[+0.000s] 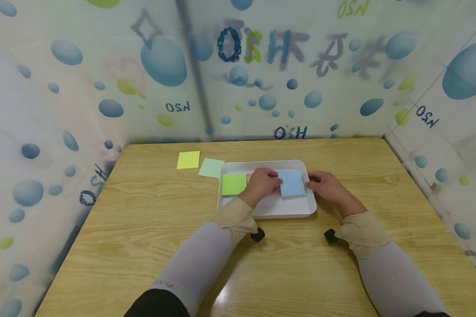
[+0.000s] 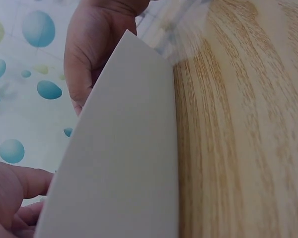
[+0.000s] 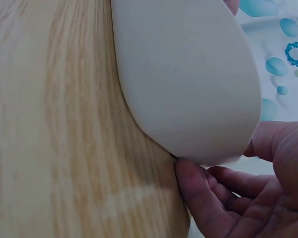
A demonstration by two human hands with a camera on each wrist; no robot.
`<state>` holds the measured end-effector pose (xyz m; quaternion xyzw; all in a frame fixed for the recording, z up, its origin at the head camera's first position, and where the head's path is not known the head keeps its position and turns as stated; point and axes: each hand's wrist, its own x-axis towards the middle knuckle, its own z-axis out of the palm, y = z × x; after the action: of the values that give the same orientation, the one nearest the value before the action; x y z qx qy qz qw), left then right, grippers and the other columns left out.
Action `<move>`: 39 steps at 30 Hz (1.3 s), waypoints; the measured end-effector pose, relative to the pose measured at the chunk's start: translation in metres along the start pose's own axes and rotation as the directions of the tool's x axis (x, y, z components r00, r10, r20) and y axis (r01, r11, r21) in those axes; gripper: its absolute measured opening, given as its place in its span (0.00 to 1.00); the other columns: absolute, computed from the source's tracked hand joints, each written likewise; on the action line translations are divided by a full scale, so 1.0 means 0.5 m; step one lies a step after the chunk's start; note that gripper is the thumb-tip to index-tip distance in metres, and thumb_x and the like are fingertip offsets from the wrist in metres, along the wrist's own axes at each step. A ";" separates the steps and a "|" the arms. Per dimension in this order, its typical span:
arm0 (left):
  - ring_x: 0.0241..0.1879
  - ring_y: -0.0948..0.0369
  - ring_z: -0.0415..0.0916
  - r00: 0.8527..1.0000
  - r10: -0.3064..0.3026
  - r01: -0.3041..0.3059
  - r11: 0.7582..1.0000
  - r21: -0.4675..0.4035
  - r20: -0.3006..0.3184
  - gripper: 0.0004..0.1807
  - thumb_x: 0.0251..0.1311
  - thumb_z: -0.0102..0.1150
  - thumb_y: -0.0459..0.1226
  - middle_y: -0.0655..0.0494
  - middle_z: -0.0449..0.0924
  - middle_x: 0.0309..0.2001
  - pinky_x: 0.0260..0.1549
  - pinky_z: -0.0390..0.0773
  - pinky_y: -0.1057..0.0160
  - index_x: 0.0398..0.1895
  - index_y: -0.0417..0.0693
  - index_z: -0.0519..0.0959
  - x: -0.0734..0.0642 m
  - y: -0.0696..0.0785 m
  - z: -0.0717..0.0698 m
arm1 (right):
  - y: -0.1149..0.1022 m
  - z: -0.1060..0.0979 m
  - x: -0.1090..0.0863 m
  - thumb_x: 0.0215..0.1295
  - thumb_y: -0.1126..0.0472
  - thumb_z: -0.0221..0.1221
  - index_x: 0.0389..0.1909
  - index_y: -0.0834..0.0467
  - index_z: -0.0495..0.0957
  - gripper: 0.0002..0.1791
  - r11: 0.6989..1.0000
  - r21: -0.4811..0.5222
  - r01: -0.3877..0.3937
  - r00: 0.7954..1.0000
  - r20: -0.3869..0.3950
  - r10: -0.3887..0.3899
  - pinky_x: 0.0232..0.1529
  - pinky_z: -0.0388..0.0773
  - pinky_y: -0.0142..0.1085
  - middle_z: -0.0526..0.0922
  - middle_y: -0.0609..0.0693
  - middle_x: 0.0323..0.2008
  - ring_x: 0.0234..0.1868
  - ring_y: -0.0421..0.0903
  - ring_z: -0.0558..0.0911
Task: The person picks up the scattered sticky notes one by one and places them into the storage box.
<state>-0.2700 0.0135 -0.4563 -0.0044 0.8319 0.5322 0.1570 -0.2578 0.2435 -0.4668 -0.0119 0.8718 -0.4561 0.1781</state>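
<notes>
A shallow white tray [image 1: 265, 211] lies on the wooden table; its outer wall fills much of both wrist views. Inside, toward the right end, is a pad of blue sticky notes [image 1: 291, 183]. My left hand [image 1: 260, 185] reaches over the tray's front wall and pinches the blue pad at its left edge. With the thumb over the rim and curled fingers outside, my right hand [image 1: 329, 189] grips the tray's right end. The thumb tip is close to the blue pad. A green sticky-note pad [image 1: 234, 184] sits at the tray's left, and a pink one [image 1: 249, 176] is mostly hidden behind my left hand.
Behind and left of the tray, a yellow sticky-note pad [image 1: 188, 160] and a pale green one [image 1: 211, 167] lie on the table [image 1: 154, 211]. A patterned curtain [image 1: 238, 97] stands along the table's back and sides.
</notes>
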 end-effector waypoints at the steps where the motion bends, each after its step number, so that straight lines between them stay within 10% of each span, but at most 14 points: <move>1: 0.30 0.64 0.81 1.000 0.002 -0.002 1.000 -0.001 0.005 0.15 0.68 0.66 0.36 0.47 0.88 0.41 0.30 0.82 0.70 0.53 0.37 0.84 0.000 0.000 0.000 | -0.001 0.000 -0.001 0.79 0.58 0.52 0.77 0.66 0.62 0.31 1.000 0.002 -0.002 1.000 -0.001 0.002 0.62 0.77 0.47 0.73 0.67 0.69 0.66 0.59 0.75; 24: 0.29 0.63 0.79 0.998 -0.039 0.041 0.998 -0.043 0.043 0.14 0.69 0.66 0.35 0.50 0.86 0.34 0.29 0.80 0.70 0.53 0.39 0.83 -0.002 0.002 0.000 | -0.009 0.000 -0.006 0.79 0.58 0.53 0.77 0.68 0.62 0.31 1.000 -0.003 -0.009 1.000 -0.001 0.009 0.64 0.76 0.48 0.73 0.67 0.69 0.64 0.58 0.75; 39: 0.42 0.59 0.83 1.000 -0.016 0.016 0.998 0.057 0.001 0.18 0.73 0.61 0.41 0.50 0.85 0.48 0.47 0.86 0.61 0.60 0.41 0.81 -0.010 0.032 -0.084 | -0.007 0.000 -0.009 0.79 0.59 0.52 0.77 0.68 0.62 0.31 1.000 0.015 0.004 1.000 -0.001 -0.004 0.65 0.76 0.50 0.71 0.68 0.70 0.66 0.59 0.74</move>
<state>-0.2788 -0.0177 -0.4247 -0.0062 0.8466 0.5070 0.1621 -0.2541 0.2421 -0.4627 -0.0121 0.8684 -0.4630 0.1770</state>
